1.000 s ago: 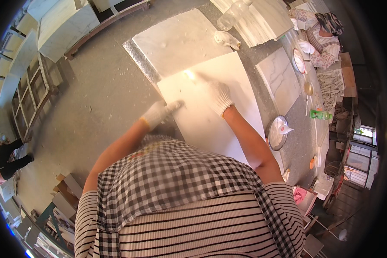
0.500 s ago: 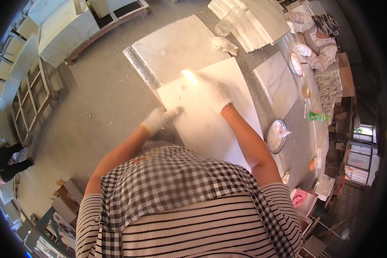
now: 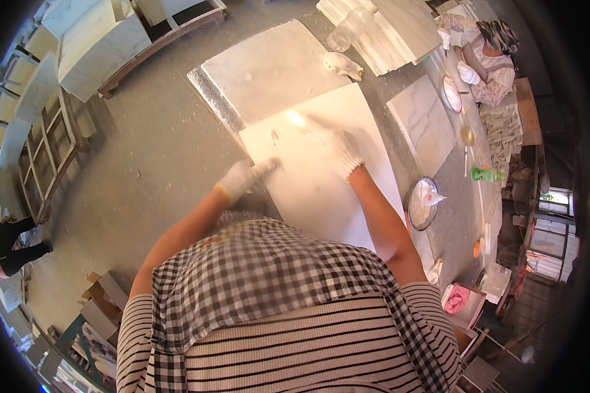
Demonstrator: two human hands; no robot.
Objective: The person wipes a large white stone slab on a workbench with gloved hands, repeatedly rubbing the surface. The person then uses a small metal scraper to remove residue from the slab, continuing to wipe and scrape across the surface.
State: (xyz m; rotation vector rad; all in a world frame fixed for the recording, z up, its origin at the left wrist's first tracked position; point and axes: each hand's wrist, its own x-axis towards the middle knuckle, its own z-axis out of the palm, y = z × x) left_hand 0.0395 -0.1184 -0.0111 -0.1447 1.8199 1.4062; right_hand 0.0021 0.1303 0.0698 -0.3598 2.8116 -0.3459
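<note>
A large white stone slab (image 3: 318,190) lies flat in front of me, bright in the sun. My left hand (image 3: 244,178), in a white glove, rests at the slab's left edge with its fingers pointing across the surface. My right hand (image 3: 341,149), also gloved, lies flat on the slab near its far middle with the fingers spread. Neither hand holds anything. Behind this slab lies a grey slab (image 3: 269,72) on a shiny metal sheet (image 3: 210,95).
A crumpled glove or rag (image 3: 343,64) and a clear plastic bottle (image 3: 349,25) lie at the back. A veined marble tile (image 3: 421,124), a round bowl with a white bag (image 3: 423,203) and a green bottle (image 3: 488,175) sit to the right. Another person (image 3: 485,49) works far right.
Both hands stay on the white slab. The right hand has shifted slightly over the far part of the slab, while the left hand keeps to the left edge.
</note>
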